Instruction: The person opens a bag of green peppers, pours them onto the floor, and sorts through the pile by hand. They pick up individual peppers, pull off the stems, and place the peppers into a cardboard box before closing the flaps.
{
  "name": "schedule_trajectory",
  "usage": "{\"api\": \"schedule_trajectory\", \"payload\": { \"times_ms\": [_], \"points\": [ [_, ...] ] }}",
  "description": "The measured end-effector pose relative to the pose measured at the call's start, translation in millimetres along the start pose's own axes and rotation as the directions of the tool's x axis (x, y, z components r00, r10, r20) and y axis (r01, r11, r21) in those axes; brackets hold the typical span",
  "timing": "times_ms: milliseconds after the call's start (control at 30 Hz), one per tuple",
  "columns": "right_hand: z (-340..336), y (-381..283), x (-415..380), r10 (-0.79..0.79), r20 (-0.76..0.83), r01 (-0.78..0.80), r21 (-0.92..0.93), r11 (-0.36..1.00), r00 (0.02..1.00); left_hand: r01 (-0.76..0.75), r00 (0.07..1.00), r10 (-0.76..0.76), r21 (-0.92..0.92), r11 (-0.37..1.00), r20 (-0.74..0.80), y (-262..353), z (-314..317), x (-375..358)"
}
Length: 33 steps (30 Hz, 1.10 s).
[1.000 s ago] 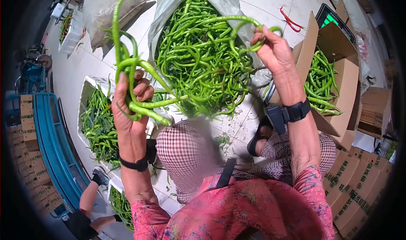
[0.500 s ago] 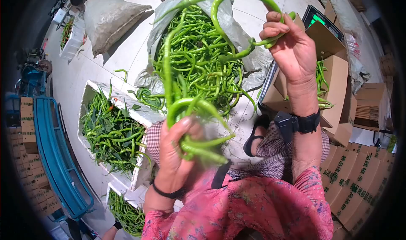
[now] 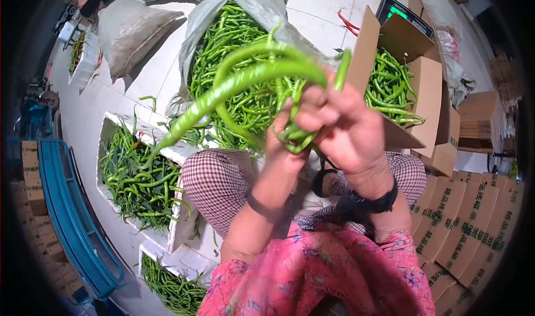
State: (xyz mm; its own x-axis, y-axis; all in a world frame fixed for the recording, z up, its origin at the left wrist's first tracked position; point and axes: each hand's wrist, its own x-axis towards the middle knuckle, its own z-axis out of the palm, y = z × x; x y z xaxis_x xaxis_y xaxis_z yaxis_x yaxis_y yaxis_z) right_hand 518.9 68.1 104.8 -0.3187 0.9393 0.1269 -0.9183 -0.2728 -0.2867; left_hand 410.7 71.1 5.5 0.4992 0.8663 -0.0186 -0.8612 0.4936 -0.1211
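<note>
Both hands meet in front of me, over my lap, with long green chili peppers [image 3: 239, 87] in them. My right hand [image 3: 354, 129] is closed on the peppers, some of which arch out to the left, blurred by motion; a short pepper end sticks up between its fingers. My left hand [image 3: 284, 143] is closed around a small bunch of green chili peppers [image 3: 298, 135], right against the right fingers. Behind the hands stands a large plastic sack [image 3: 262, 6] full of green chili peppers.
An open cardboard box [image 3: 429, 107] at the right holds peppers, beside a scale with a lit display [image 3: 397, 12]. Foam boxes [image 3: 173, 241] of peppers stand at the left. Red peppers [image 3: 348, 23] lie on the floor. A stuffed sack [image 3: 134, 34] and a blue cart [image 3: 78, 204] are farther left.
My right hand has come down and left with its peppers, and my left hand has moved right and up to meet it. The view has shifted, showing more of the cardboard box.
</note>
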Motion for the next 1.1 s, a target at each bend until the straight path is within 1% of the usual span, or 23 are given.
{"api": "schedule_trajectory", "payload": {
  "times_ms": [33, 67, 133, 200, 233, 267, 333, 367, 400, 467, 500, 533, 567, 600, 667, 733, 800, 867, 900, 933, 1000, 1067, 1100],
  "points": [
    [-9.7, 8.4, -10.4, 0.027, -0.022, -0.028, -0.071, 0.997, 0.999, -0.072, 0.995, 0.073, 0.009, 0.997, -0.069, -7.0, 16.9, -1.1],
    [-14.5, 16.2, -21.2, 0.054, -0.047, -0.060, -0.139, 0.988, 0.997, 0.211, 0.940, -0.145, -0.193, 0.958, 0.309, 5.7, -8.8, 10.9],
    [-20.4, 23.7, -39.6, 0.088, -0.172, -0.140, -0.323, 0.936, 0.981, 0.150, 0.975, -0.141, -0.042, 0.988, 0.169, 17.7, -18.6, -11.9],
    [-23.9, 24.8, -53.3, 0.088, -0.161, -0.131, -0.281, 0.951, 0.983, 0.200, 0.974, -0.180, -0.140, 0.970, 0.140, 14.0, -1.8, -20.0],
    [-28.5, 23.8, -61.3, 0.073, -0.223, -0.141, -0.309, 0.941, 0.972, 0.103, 0.987, -0.119, 0.146, 0.984, 0.108, 18.4, -7.9, -21.3],
    [-34.9, 22.9, -69.2, 0.058, -0.282, -0.154, -0.335, 0.930, 0.958, 0.103, 0.988, -0.119, 0.151, 0.983, 0.102, 20.4, -12.4, -23.4],
    [-50.4, 20.4, -82.2, 0.027, -0.281, -0.111, -0.287, 0.952, 0.959, -0.096, 0.968, 0.178, 0.395, 0.914, -0.176, 22.0, -15.1, -26.0],
    [-52.1, 17.8, -86.8, 0.012, -0.316, -0.125, -0.341, 0.932, 0.949, -0.060, 0.966, 0.176, 0.499, 0.865, -0.190, 23.8, -12.2, -26.9],
    [-53.2, 15.3, -89.8, -0.005, -0.348, -0.142, -0.395, 0.907, 0.937, -0.057, 0.966, 0.175, 0.499, 0.865, -0.193, 21.1, -9.6, -28.1],
    [-49.6, 5.2, -87.9, -0.019, -0.335, -0.151, -0.475, 0.867, 0.942, -0.115, 0.976, 0.212, 0.707, 0.698, -0.050, 16.8, -6.5, -30.3],
    [-51.6, 0.9, -87.7, -0.049, -0.272, -0.081, -0.445, 0.892, 0.961, -0.099, 0.984, 0.170, 0.635, 0.767, -0.052, 17.5, -6.1, -28.3],
    [-53.2, -1.3, -87.6, -0.082, -0.212, -0.012, -0.408, 0.913, 0.974, -0.087, 0.966, 0.221, 0.642, 0.762, -0.131, 12.7, -3.1, -30.0],
    [-52.9, 0.8, -86.4, -0.141, -0.299, 0.016, -0.385, 0.923, 0.944, -0.053, 0.950, 0.246, 0.674, 0.737, -0.194, 10.6, 1.9, -33.5],
    [-54.2, 0.0, -85.4, -0.140, -0.301, 0.015, -0.381, 0.924, 0.943, -0.018, 0.928, 0.273, 0.703, 0.711, -0.252, 8.4, 8.6, -35.4],
    [-58.5, -3.1, -81.5, -0.121, -0.383, -0.115, -0.540, 0.834, 0.916, -0.062, 0.939, 0.290, 0.741, 0.668, -0.183, 4.7, 15.0, -29.6],
    [-58.7, -1.5, -76.6, -0.151, -0.433, -0.128, -0.551, 0.825, 0.889, -0.049, 0.956, 0.254, 0.775, 0.630, -0.146, 5.6, 13.6, -31.2],
    [-51.4, -5.1, -68.6, -0.146, -0.402, -0.105, -0.539, 0.836, 0.904, 0.007, 0.952, 0.233, 0.776, 0.630, -0.198, 6.4, 10.4, -32.7],
    [-47.4, -6.3, -67.0, -0.185, -0.467, -0.141, -0.580, 0.802, 0.865, 0.039, 0.957, 0.206, 0.792, 0.609, -0.205, 4.4, 12.2, -27.8],
    [-41.9, -7.7, -63.3, -0.202, -0.500, -0.245, -0.689, 0.682, 0.842, 0.009, 0.964, 0.209, 0.805, 0.593, -0.165, -0.3, 15.7, -25.2],
    [-39.1, -9.3, -60.2, -0.224, -0.528, -0.347, -0.767, 0.539, 0.819, 0.021, 0.939, 0.251, 0.770, 0.638, -0.234, -0.4, 10.7, -26.2],
    [-59.4, -2.4, -59.8, -0.293, -0.469, -0.294, -0.825, 0.483, 0.833, 0.041, 0.941, 0.259, 0.837, 0.546, -0.216, 5.9, -2.3, -31.2],
    [-63.0, -0.3, -58.1, -0.404, -0.321, -0.160, -0.909, 0.385, 0.857, 0.006, 0.958, 0.217, 0.775, 0.632, -0.185, 5.2, -4.9, -32.3],
    [-61.4, -5.0, -56.7, -0.326, -0.265, -0.127, -0.913, 0.389, 0.907, 0.044, 0.963, 0.183, 0.781, 0.623, -0.201, 10.6, -16.0, -35.4]
  ]
}}
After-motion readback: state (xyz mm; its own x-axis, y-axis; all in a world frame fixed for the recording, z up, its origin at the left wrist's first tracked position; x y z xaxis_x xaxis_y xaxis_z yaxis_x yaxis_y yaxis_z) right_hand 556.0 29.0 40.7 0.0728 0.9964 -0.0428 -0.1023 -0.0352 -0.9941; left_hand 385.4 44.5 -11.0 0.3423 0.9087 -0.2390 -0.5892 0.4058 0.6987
